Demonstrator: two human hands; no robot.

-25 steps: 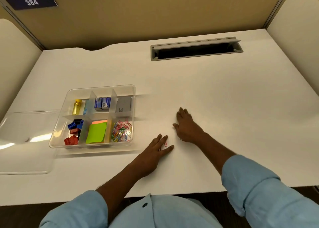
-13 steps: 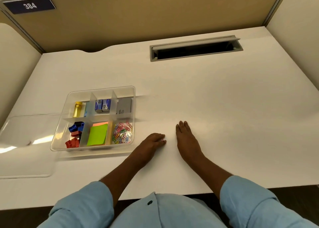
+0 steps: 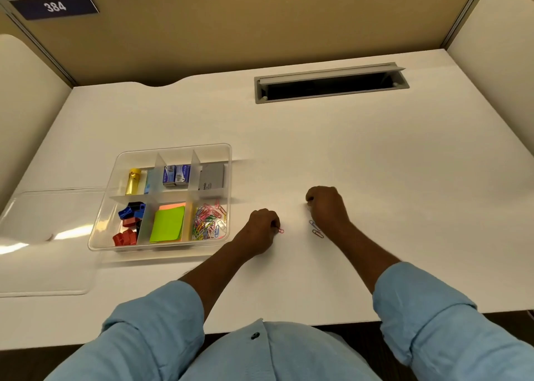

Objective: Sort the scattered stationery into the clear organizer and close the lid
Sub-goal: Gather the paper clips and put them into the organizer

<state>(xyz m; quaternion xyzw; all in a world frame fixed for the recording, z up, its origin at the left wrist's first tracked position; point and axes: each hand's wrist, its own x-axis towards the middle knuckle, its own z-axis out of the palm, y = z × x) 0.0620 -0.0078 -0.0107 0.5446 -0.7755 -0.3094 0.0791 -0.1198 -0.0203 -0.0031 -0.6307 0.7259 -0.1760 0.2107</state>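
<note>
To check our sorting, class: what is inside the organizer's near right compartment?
In the clear organizer, that compartment holds a loose heap of coloured paper clips. Anything beneath the heap is covered and cannot be seen.

Bright, even overhead light for you. Glare streaks the clear lid; soft shadow beside the organizer; edges bow, detail slightly soft.

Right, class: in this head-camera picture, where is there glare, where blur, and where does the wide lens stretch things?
Head view: glare streaks the clear lid left of the organizer; the loose paper clips beside the right hand look soft and faint; the sleeves at the bottom corners loom large, wide-angle stretch.
</note>
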